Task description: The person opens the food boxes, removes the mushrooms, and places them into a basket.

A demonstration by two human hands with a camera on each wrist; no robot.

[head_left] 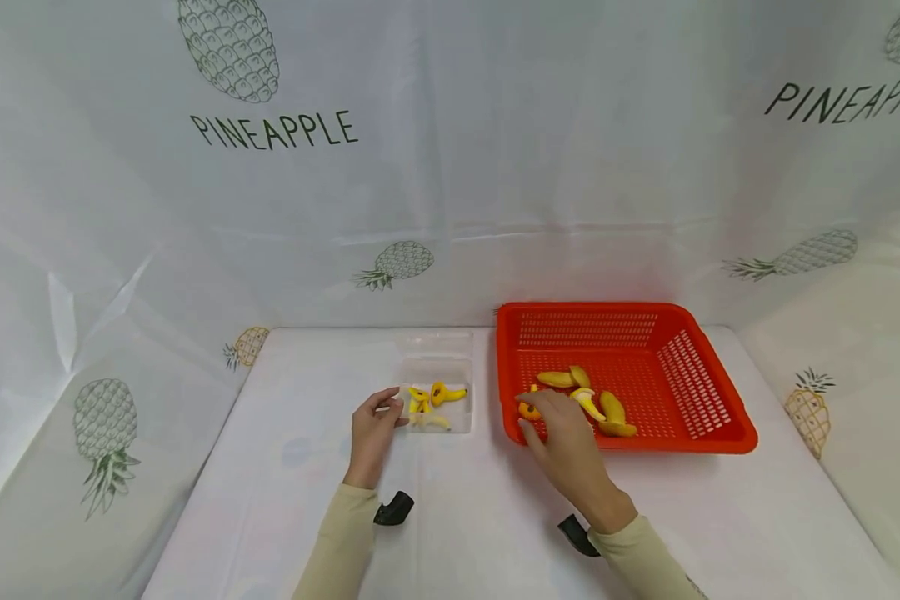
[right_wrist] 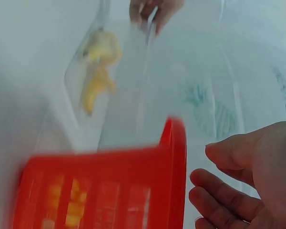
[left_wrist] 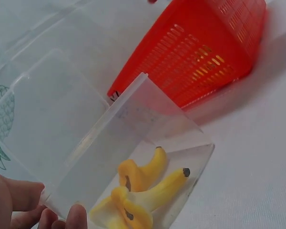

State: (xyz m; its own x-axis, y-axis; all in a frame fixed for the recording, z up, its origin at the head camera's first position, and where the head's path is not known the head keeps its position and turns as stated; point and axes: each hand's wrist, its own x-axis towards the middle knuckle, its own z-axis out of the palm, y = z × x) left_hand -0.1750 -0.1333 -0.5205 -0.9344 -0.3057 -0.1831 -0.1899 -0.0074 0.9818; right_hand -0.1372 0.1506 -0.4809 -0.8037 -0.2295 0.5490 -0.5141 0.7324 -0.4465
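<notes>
My left hand [head_left: 375,429] is at the left side of a clear plastic box [head_left: 437,367], its thumb and fingers pinching the rim, as the left wrist view also shows. Several small yellow toy bananas with peels spread open [left_wrist: 155,193] lie inside that box. Over the left front corner of a red plastic basket [head_left: 588,310], my right hand [head_left: 570,450] has its thumb and fingers apart, with nothing between them in the right wrist view. Beneath its fingertips in the head view is a small orange piece [head_left: 528,411]. A partly peeled toy banana [head_left: 587,403] lies just beyond the hand.
More yellow toy bananas [head_left: 562,379] lie in the left half of the basket. The box's clear lid [head_left: 435,342] is folded back toward the wall. Both containers stand on a white-covered table [head_left: 285,467], with a pineapple-print sheet [head_left: 495,167] hanging behind.
</notes>
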